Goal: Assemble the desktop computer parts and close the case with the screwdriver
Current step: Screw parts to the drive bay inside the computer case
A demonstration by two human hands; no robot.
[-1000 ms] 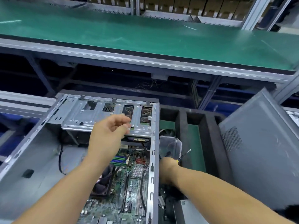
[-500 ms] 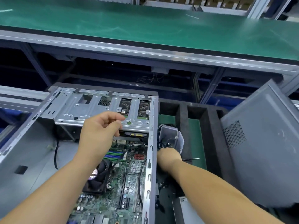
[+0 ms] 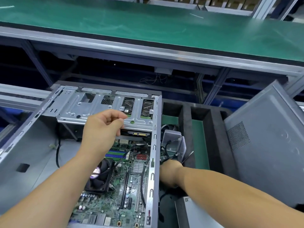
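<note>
A: Two hands at work. Computer case (image 3: 115,112) lies open; side panel (image 3: 266,155) leans well apart, right.
B: Grip?
A: Left hand (image 3: 102,129), fingers curled together, empty it seems, hovers before the drive cage (image 3: 102,111). Right hand (image 3: 169,168) reaches the clear tub (image 3: 172,142); fingers hidden, cannot tell.
B: Advice?
A: Keep clear of cables (image 3: 144,178).

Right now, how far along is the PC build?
Done: motherboard with CPU fan sits in the open case.
In hand: left hand hovers at the drive cage, fingers curled, holding nothing visible. Right hand reaches into the foam tray by a clear plastic bin; its grip is hidden.
Left: side panel still off, leaning right.
</note>
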